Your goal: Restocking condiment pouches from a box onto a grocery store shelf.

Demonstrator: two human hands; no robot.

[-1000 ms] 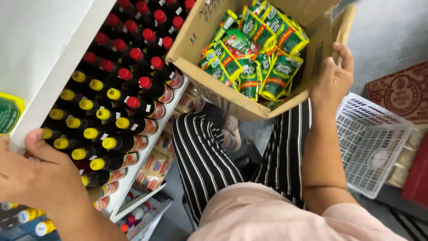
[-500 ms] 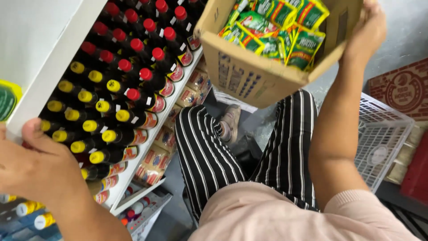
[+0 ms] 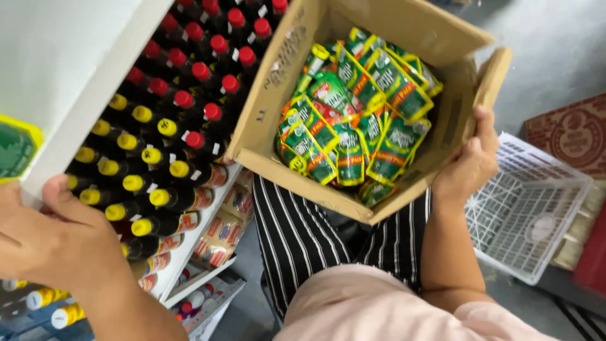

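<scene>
My right hand (image 3: 468, 165) grips the right side of an open cardboard box (image 3: 271, 95), held tilted above my striped trousers (image 3: 303, 233). Inside the box lie several green sachets (image 3: 353, 120) with red and yellow print. My left hand (image 3: 53, 237) is closed on the front edge of a white shelf (image 3: 88, 104), thumb on top. Just right of that hand stand rows of dark bottles with yellow caps (image 3: 136, 170), and further back bottles with red caps (image 3: 208, 63).
A white plastic basket (image 3: 527, 218) lies on the grey floor at right, beside a red patterned box (image 3: 568, 136). Lower shelves hold more packaged goods (image 3: 221, 227) and small bottles (image 3: 57, 306). A green and yellow label (image 3: 16, 148) shows at far left.
The box in my right hand has swung back down and closer, its open top now facing the camera. My left hand has stayed on the shelf edge.
</scene>
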